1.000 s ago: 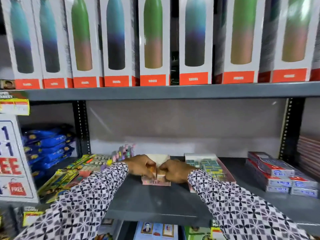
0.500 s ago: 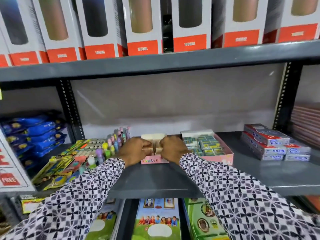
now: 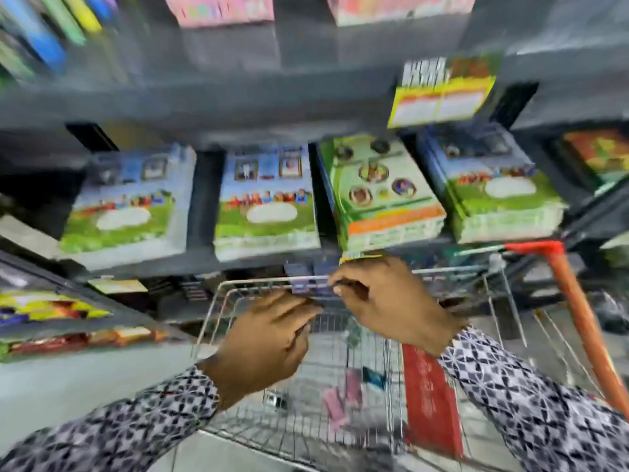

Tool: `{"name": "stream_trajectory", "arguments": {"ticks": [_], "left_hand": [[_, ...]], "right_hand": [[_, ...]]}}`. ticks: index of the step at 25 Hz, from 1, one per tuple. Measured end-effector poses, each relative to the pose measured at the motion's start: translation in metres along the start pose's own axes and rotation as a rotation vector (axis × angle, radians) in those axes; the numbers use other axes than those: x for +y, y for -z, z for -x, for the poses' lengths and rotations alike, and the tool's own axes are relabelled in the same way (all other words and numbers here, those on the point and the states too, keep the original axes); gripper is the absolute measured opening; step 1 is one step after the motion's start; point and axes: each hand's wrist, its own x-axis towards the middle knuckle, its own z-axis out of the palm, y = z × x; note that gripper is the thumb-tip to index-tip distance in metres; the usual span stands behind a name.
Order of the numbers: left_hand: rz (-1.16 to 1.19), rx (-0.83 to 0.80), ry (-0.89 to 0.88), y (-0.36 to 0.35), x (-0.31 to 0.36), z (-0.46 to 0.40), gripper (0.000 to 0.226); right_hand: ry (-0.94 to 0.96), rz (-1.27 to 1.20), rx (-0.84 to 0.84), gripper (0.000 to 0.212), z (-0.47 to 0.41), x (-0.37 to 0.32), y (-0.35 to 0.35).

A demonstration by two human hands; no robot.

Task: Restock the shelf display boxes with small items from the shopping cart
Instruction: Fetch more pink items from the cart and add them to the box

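The view is tilted down and blurred. My left hand [image 3: 269,338] hangs over the wire shopping cart [image 3: 258,282], fingers loosely spread with nothing in them. My right hand [image 3: 384,301] is just right of it, above the cart's far rim, fingers curled; blur hides whether anything is in them. Small items lie on the cart's bottom: pink pieces [image 3: 335,403], a blue one [image 3: 372,376] and a dark one [image 3: 275,400]. The fronts of two pink display boxes [image 3: 221,8] [image 3: 401,6] show on the grey shelf [image 3: 204,107] at the top edge.
Stacks of picture-covered books [image 3: 265,206] fill the shelf under the boxes, right behind the cart. A yellow price tag [image 3: 439,97] hangs from the shelf edge. The cart's red handle [image 3: 578,318] and red seat flap [image 3: 429,396] are on the right. Low shelves with packets [image 3: 51,308] stand to the left.
Both hands have left the pink eraser box on the shelf and dropped down over the cart. The view has swung down from the shelf to the cart.
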Motion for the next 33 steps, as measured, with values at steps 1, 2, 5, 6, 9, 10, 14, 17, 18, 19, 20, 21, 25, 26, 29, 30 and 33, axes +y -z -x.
{"name": "stream_trajectory", "arguments": {"ticks": [1, 2, 5, 6, 9, 10, 14, 17, 18, 19, 20, 21, 25, 26, 29, 30, 33], "left_hand": [[-0.016, -0.172, 0.063, -0.036, -0.005, 0.013, 0.043], [-0.021, -0.3, 0.131, -0.071, -0.014, 0.024, 0.049], [0.034, -0.573, 0.276, -0.164, -0.04, 0.052, 0.061], [0.046, -0.629, 0.314, -0.194, -0.042, 0.062, 0.064], [0.048, -0.786, 0.402, -0.276, -0.038, 0.083, 0.093], [0.037, -0.849, 0.39, -0.301, -0.034, 0.087, 0.105], [-0.023, -0.82, 0.401, -0.375, -0.011, 0.081, 0.078], [-0.071, -0.672, 0.445, -0.403, 0.003, 0.086, 0.055], [-0.092, -0.727, 0.442, -0.406, 0.006, 0.091, 0.057], [-0.096, -0.71, 0.401, -0.407, 0.005, 0.095, 0.06], [-0.057, -0.701, 0.35, -0.404, 0.004, 0.095, 0.065], [-0.05, -0.726, 0.3, -0.396, 0.001, 0.094, 0.075], [-0.089, -0.732, 0.271, -0.354, -0.024, 0.076, 0.094], [-0.066, -0.713, 0.298, -0.341, -0.034, 0.069, 0.093], [0.014, -0.579, 0.339, -0.264, -0.051, 0.034, 0.082], [0.054, -0.528, 0.348, -0.233, -0.051, 0.026, 0.076], [0.112, -0.398, 0.42, -0.14, -0.044, 0.009, 0.07]], "right_hand": [[-0.129, 0.045, -0.119, 0.022, 0.012, 0.028, -0.028], [-0.237, 0.09, -0.222, 0.026, 0.023, 0.057, -0.056], [-0.366, 0.095, -0.445, 0.034, 0.057, 0.125, -0.137], [-0.403, 0.092, -0.482, 0.04, 0.071, 0.142, -0.165], [-0.456, 0.189, -0.575, 0.063, 0.108, 0.177, -0.251], [-0.457, 0.235, -0.616, 0.068, 0.117, 0.185, -0.279], [-0.468, 0.37, -0.68, 0.075, 0.134, 0.223, -0.351], [-0.429, 0.459, -0.666, 0.072, 0.142, 0.242, -0.37], [-0.42, 0.475, -0.669, 0.071, 0.146, 0.245, -0.373], [-0.419, 0.484, -0.667, 0.069, 0.15, 0.246, -0.374], [-0.395, 0.513, -0.639, 0.067, 0.153, 0.247, -0.373], [-0.349, 0.546, -0.594, 0.068, 0.154, 0.246, -0.372], [-0.314, 0.459, -0.579, 0.092, 0.131, 0.228, -0.34], [-0.277, 0.451, -0.545, 0.094, 0.123, 0.222, -0.328], [-0.122, 0.504, -0.432, 0.088, 0.097, 0.186, -0.271], [-0.134, 0.48, -0.408, 0.084, 0.088, 0.169, -0.246], [-0.211, 0.359, -0.139, 0.08, 0.055, 0.109, -0.161]]}}
